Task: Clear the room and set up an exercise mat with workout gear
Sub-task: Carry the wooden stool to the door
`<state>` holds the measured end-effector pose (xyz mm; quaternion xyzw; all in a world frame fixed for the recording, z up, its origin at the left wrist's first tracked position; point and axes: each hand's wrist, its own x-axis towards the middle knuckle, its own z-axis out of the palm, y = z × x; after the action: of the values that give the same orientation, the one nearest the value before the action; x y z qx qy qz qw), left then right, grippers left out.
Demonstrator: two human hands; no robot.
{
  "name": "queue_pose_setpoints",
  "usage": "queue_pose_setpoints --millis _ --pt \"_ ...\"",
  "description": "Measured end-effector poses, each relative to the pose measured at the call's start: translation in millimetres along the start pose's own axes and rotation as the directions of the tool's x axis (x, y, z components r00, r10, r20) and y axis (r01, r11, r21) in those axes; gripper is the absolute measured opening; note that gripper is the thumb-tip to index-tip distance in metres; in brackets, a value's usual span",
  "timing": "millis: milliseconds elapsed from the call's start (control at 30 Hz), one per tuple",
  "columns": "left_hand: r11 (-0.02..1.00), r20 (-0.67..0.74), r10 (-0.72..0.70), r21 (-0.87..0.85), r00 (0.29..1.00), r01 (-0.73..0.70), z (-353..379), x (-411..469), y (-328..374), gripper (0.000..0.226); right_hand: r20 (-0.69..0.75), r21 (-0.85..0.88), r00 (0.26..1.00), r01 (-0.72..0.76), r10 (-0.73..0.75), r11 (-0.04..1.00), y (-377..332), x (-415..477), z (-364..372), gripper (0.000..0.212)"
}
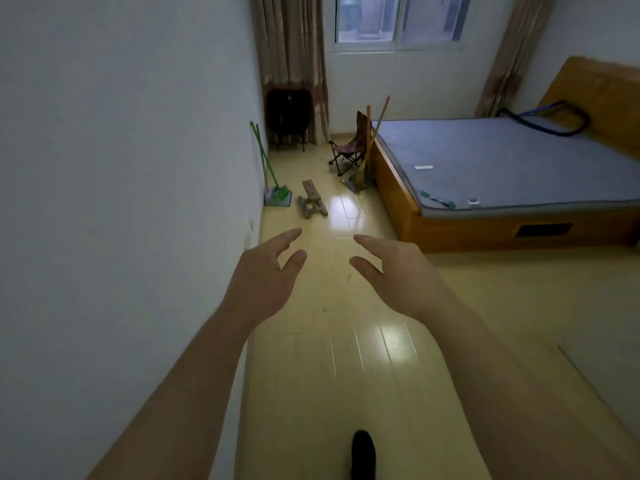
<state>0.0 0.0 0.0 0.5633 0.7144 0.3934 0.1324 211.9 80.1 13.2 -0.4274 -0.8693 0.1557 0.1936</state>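
Left hand, right hand, both spread and empty, wooden bench beyond on floor

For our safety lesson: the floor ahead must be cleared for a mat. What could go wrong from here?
The small wooden bench sits in the walkway and could trip the person. The green mop and the broom only lean, on wall and bed; a nudge might topple them. The glossy floor may be slippery underfoot.

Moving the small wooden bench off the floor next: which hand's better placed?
Probably left. The wooden bench lies almost straight ahead of the left hand; the right hand sits further toward the bed. Both are open and empty.
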Motion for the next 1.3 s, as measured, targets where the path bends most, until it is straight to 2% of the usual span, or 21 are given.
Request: queue_pose_setpoints --millis 267,433,600,733,967,1133,1300 --pt "0.977 0.056 -0.131 -0.161 0.99 0.139 45 141 -37 0.041 0.048 0.102 0.993 -0.115 0.11 0.988 70 147 32 0.053" --pt "0.958 0.067 -0.201 -0.196 0.977 0.21 61 251 -49 0.039 0.082 0.107 0.992 -0.102 0.093 0.989 109 256 33 0.054" --pt "0.925 0.016 -0.27 -0.273 0.963 0.264 81 355 -70 0.036 0.122 0.125 0.989 -0.102 0.087 0.987 138 365 43 0.055" --pt "0.901 0.033 -0.306 -0.313 0.951 0.301 99 434 -109 0.036 0.139 0.121 0.986 -0.108 0.091 0.987 159 452 67 0.057" --pt "0.865 0.052 -0.335 -0.38 0.941 0.329 131 618 -203 0.035 0.147 0.112 0.982 -0.136 0.119 0.984 204 641 113 0.06" --pt "0.865 0.089 -0.349 -0.353 0.933 0.357 140 771 -245 0.035 0.159 0.091 0.97 -0.198 0.182 0.976 233 776 131 0.063" --pt "0.865 0.152 -0.33 -0.348 0.932 0.363 155 887 -269 0.035 0.152 0.106 0.962 -0.242 0.225 0.964 262 881 152 0.063"
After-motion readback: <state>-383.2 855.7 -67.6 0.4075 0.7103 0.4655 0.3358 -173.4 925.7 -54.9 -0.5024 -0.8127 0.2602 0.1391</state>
